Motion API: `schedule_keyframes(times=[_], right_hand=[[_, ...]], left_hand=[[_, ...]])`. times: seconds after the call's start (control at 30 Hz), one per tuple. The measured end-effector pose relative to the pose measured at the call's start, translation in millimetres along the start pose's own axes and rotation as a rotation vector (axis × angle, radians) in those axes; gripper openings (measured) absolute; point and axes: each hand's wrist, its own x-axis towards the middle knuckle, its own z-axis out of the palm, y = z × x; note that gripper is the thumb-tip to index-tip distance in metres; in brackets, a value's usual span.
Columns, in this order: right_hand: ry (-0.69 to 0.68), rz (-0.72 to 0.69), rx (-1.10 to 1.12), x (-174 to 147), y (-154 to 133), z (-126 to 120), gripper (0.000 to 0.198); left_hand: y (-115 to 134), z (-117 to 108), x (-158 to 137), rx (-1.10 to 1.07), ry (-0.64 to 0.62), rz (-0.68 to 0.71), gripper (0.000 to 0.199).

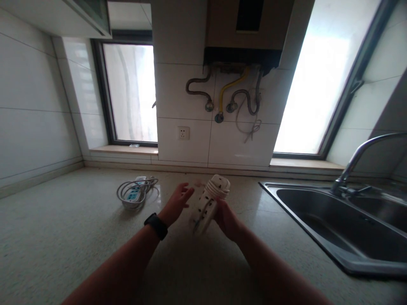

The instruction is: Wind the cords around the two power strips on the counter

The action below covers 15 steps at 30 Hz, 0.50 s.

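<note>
A white power strip (206,207) with its cord wound round the upper end is held tilted over the countertop. My right hand (227,218) grips it from the right side, its fingers partly hidden behind the strip. My left hand (178,201), with a dark watch on the wrist, is apart from the strip on its left side, fingers spread and holding nothing. Something small and blurred, perhaps the plug end of the cord, shows between the left fingers and the strip. Another power strip (134,194), white and blue with a loosely coiled cord, lies on the counter to the left.
The speckled countertop (79,237) runs along a tiled wall with a socket (183,133). A steel sink (305,228) with a faucet (349,163) is at the right. A water heater (248,25) with hoses hangs above, between two windows.
</note>
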Motion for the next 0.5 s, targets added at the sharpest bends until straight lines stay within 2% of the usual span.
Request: schedule_keyframes(times=[0.07,0.13,0.23,0.27,0.33,0.43,0.5], right_hand=[[0.023,-0.044,0.013,1.9,0.9,-1.1,0.049],[0.027,-0.081,0.027,3.1,1.2,-4.2,0.043],[-0.032,-0.068,0.014,4.4,-2.3,-16.2,0.038],[-0.066,-0.038,-0.006,4.6,-5.1,-22.7,0.037],[-0.126,0.048,-0.055,4.7,-13.0,-38.2,0.039],[-0.083,0.083,-0.070,3.1,-26.7,-59.6,0.046],[-0.093,0.094,-0.064,1.2,-33.2,-66.2,0.054]], left_hand=[[-4.4,2.6,-2.5,-0.071,-0.151,-0.104,0.070],[-9.1,6.1,-6.4,-0.149,-0.356,-0.172,0.065],[-15.0,8.6,-9.7,-0.220,-0.595,-0.211,0.063],[-16.1,8.1,-9.3,-0.216,-0.616,-0.196,0.062],[-16.8,4.6,-6.6,-0.171,-0.574,-0.131,0.060],[-17.0,-4.9,-0.3,-0.036,-0.481,-0.057,0.055],[-18.9,-11.6,3.4,0.062,-0.464,-0.040,0.051]])
